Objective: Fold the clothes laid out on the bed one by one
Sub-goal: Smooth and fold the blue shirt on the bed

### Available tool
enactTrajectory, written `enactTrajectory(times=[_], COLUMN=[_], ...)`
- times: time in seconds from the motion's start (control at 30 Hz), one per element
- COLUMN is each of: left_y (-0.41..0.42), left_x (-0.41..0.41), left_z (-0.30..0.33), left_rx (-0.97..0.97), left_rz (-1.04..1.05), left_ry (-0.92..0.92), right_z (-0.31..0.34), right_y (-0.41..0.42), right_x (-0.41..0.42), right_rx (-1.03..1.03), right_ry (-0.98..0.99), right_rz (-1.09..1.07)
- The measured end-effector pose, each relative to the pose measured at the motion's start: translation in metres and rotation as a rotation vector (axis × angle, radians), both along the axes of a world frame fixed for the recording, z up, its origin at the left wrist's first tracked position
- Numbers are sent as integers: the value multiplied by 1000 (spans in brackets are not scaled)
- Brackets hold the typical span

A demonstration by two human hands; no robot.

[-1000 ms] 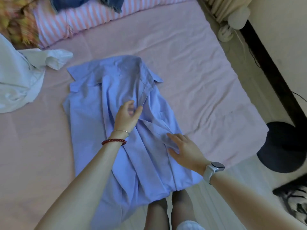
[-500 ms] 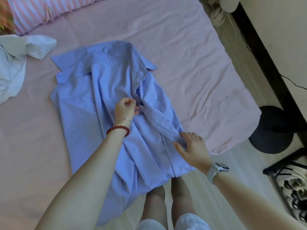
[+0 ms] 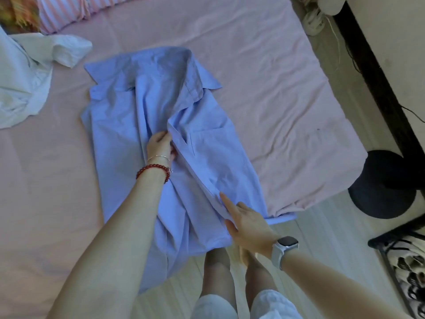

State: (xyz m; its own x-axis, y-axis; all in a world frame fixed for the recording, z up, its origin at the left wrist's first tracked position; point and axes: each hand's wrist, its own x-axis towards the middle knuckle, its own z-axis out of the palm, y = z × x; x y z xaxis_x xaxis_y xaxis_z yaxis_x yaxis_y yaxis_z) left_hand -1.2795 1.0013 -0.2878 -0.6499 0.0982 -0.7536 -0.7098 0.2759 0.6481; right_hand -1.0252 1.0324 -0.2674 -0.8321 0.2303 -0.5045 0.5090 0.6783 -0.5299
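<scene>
A light blue collared shirt [image 3: 119, 139] lies on the pink bed [image 3: 264, 72], collar away from me, its hem hanging over the near edge. My left hand [image 3: 159, 146], with a red bead bracelet at the wrist, grips the edge of the shirt's right front panel near the chest pocket. My right hand [image 3: 246, 221], with a watch on the wrist, lies with straight fingers on the lower part of that same front edge. A white garment [image 3: 25, 72] lies crumpled at the far left of the bed.
A pink striped pillow [image 3: 66, 12] and a yellow-orange cloth [image 3: 18, 10] lie at the head of the bed. A dark round object [image 3: 384, 185] stands on the floor right of the bed. A white fan base [image 3: 315, 19] sits near the wall.
My left hand has pulled the right front panel's edge leftward, flattening it over the shirt. My right hand has slid down the edge toward the hem, fingers extended.
</scene>
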Motion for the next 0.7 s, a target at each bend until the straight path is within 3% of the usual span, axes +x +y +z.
enactTrajectory(times=[0.23, 0.37, 0.47, 0.53, 0.63, 0.7], left_y=[-55, -61, -61, -69, -88, -98], left_x=[117, 189, 208, 208, 201, 202], left_z=[2, -12, -21, -28, -27, -22], left_rx=[-149, -218, -419, -475, -245, -236], left_rz=[-209, -325, -335, -200, 93, 45], left_ry=[9, 87, 249, 235, 82, 140], right_z=[-16, -28, -31, -34, -30, -28], right_y=[-28, -31, -30, -25, -11, -3], right_x=[39, 65, 84, 94, 94, 87], right_rx=[-96, -222, -298, -237, -20, 192], right_ry=[-82, -84, -59, -98, 11, 148], right_rz=[282, 146, 158, 125, 168, 257])
